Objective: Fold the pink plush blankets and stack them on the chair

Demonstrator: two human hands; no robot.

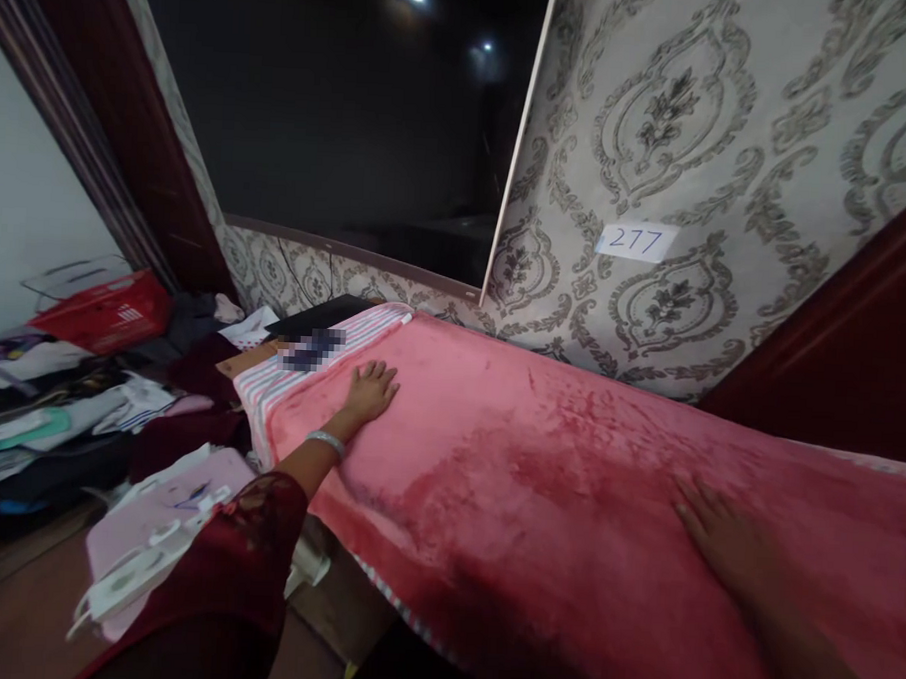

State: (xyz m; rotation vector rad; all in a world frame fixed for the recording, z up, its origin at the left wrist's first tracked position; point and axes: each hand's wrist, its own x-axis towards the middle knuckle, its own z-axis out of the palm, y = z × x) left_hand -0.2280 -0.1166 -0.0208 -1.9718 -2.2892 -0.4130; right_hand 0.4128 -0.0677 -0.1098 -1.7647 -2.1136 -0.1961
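A pink-red plush blanket (495,411) lies spread over a long raised surface along the wall. At its left end a striped edge (333,344) in white, pink and blue is folded over. My left hand (372,391) rests flat on the blanket near that striped part, its fingers spread. Farther right, my right hand (722,531) lies on the blanket too, slightly blurred, with its fingers stretched out. Neither hand holds anything. Darker brushed patches mark the pile between the two hands.
A large dark television (343,114) hangs above the blanket. A paper label reading 277 (637,241) is on the patterned wall. At left lie piled clothes (81,413), a red bag (109,309), and a pink board (167,507) with a white power strip (143,571).
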